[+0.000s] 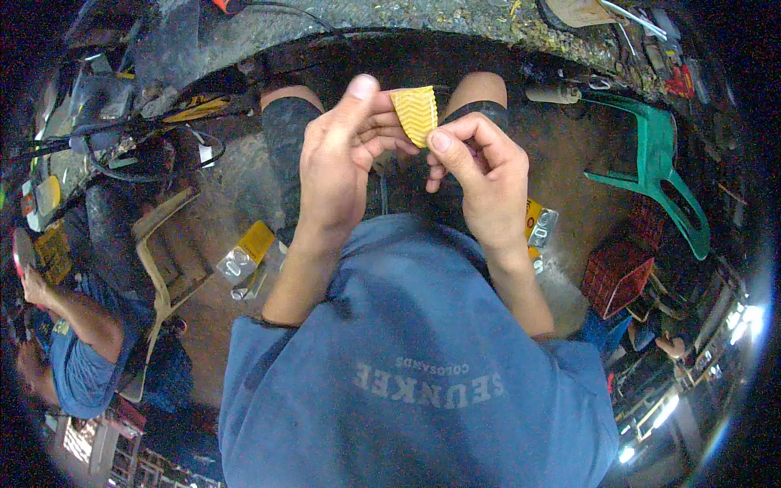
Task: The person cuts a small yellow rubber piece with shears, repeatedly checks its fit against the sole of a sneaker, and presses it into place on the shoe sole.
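A small yellow piece (415, 115) with a zigzag ridged surface and one scalloped edge is held up between my hands, above my lap. My left hand (336, 167) supports its left side on curved fingers, with the thumb raised off the piece. My right hand (486, 179) pinches the lower right corner between thumb and forefinger. Some fingertips behind the piece are hidden.
A grimy bench (268, 32) curves ahead, with cables (175, 171) at left. Beige (154, 260) and green (651, 150) plastic chairs, red crates (610, 272) and yellow-and-silver boxes (244, 252) surround me. A co-worker (89, 342) in blue works at left; another person (671, 342) shows at right.
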Demonstrator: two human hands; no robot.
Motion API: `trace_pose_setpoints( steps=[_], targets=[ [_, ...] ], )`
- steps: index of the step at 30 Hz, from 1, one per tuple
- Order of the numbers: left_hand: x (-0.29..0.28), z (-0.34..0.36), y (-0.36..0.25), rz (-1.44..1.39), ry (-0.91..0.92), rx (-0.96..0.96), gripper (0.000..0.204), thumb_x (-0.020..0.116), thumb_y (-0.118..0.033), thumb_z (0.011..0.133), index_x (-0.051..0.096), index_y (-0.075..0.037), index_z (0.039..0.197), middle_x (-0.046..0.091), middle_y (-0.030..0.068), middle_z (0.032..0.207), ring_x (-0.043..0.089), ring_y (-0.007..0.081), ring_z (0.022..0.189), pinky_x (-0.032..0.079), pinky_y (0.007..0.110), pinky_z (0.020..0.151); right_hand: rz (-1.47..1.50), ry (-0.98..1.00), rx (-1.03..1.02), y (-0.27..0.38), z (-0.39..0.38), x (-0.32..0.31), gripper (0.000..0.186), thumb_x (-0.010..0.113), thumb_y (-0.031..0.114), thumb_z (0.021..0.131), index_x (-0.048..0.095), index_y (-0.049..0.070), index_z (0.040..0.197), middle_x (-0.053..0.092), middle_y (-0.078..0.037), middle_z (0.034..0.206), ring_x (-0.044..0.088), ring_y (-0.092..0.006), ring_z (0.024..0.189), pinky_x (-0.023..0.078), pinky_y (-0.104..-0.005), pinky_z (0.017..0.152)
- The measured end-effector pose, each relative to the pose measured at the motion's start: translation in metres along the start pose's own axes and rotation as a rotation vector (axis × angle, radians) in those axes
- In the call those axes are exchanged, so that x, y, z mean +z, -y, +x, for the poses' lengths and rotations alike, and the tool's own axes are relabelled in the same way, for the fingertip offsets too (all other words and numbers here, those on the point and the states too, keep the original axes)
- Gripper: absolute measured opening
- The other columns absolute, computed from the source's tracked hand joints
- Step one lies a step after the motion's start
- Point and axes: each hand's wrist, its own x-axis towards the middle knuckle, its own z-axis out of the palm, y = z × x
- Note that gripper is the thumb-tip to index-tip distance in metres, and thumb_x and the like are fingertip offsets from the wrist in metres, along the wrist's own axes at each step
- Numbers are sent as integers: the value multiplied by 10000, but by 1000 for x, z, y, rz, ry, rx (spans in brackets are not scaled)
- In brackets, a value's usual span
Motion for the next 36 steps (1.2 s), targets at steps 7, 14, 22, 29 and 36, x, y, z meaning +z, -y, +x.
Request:
trace_pose_setpoints(
  steps=[7, 14, 22, 29, 36],
  targets=[
    [-8, -3, -6, 68, 41, 24, 490, 516, -352, 1082, 683, 103, 1157, 749, 190, 1036, 731, 206, 876, 585, 312, 786, 31, 33, 27, 1, 1, 4, 133, 678, 129, 1002, 667, 4, 955, 658, -39, 811, 620, -90, 684, 535, -252, 599],
    [-3, -15, 1, 205, -10, 82, 243, 728, -140, 966, 741, 29, 1140, 766, 105, 1007, 698, 111, 837, 555, 239, 750, -24, 2, -34, 0, 1, 12, 142, 703, 150, 993, 670, 17, 955, 663, -19, 784, 605, -68, 655, 507, -225, 592],
    [-1, -13, 4, 216, -48, 72, 211, 750, -109, 944, 757, 39, 1093, 770, 105, 941, 691, 101, 785, 549, 229, 715, -14, 3, -52, -3, -1, 10, 134, 704, 143, 994, 670, 20, 956, 664, -16, 796, 599, -58, 669, 514, -223, 594],
    [2, -13, 5, 222, -63, 103, 216, 737, -147, 959, 770, 31, 1077, 762, 76, 917, 673, 88, 769, 530, 226, 702, -8, 10, -55, -3, -1, 10, 134, 696, 141, 1000, 664, 18, 958, 667, -16, 814, 600, -56, 680, 514, -222, 598],
    [1, -13, 8, 209, -68, 116, 209, 724, -152, 967, 777, 26, 1061, 755, 54, 899, 658, 78, 754, 517, 225, 695, 1, 15, -59, -4, -2, 9, 141, 701, 151, 998, 668, 18, 961, 660, -13, 809, 593, -56, 671, 511, -219, 599]
  ],
)
